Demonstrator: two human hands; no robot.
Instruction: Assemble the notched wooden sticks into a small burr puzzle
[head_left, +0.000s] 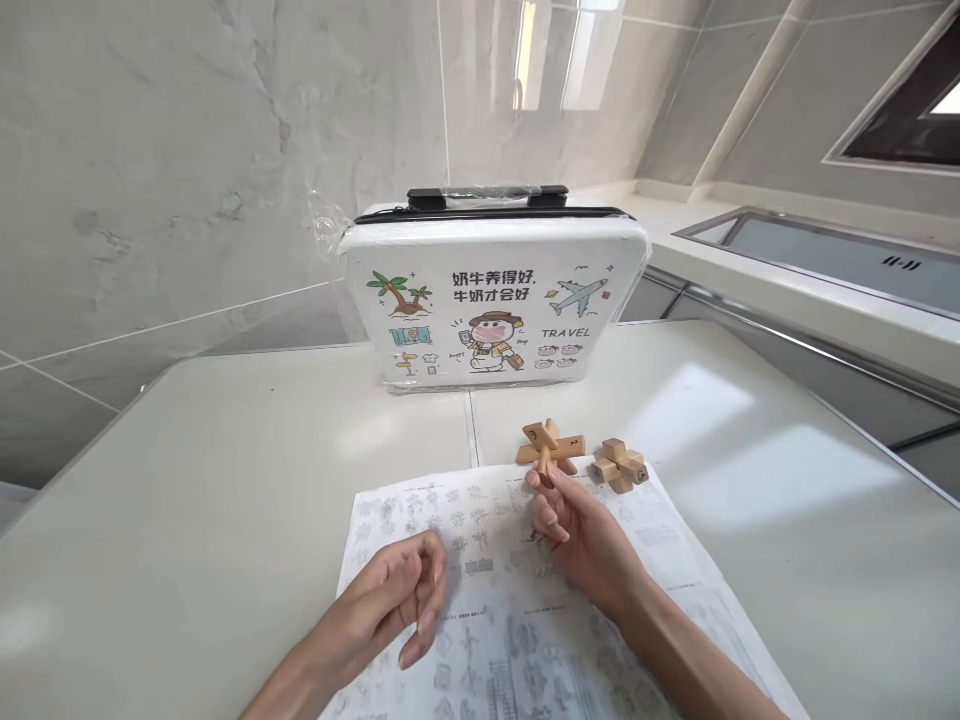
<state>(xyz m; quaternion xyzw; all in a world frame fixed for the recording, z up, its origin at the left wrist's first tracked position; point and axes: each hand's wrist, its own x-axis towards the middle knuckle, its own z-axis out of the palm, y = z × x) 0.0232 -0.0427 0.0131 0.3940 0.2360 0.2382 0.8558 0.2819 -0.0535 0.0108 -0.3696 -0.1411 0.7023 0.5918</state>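
My right hand (574, 530) pinches the lower end of a wooden cross-shaped puzzle (550, 445) at the far edge of a printed instruction sheet (517, 610). Just right of it lies a second, smaller wooden burr puzzle (619, 465), untouched on the sheet's corner. My left hand (397, 600) hovers over the left part of the sheet with fingers loosely curled and nothing in them.
A white case (491, 300) with cartoon travel pictures and a black handle stands upright at the back of the white table (187, 480). A marble-look wall rises behind. A counter with a sunken steel sink (840, 255) runs along the right.
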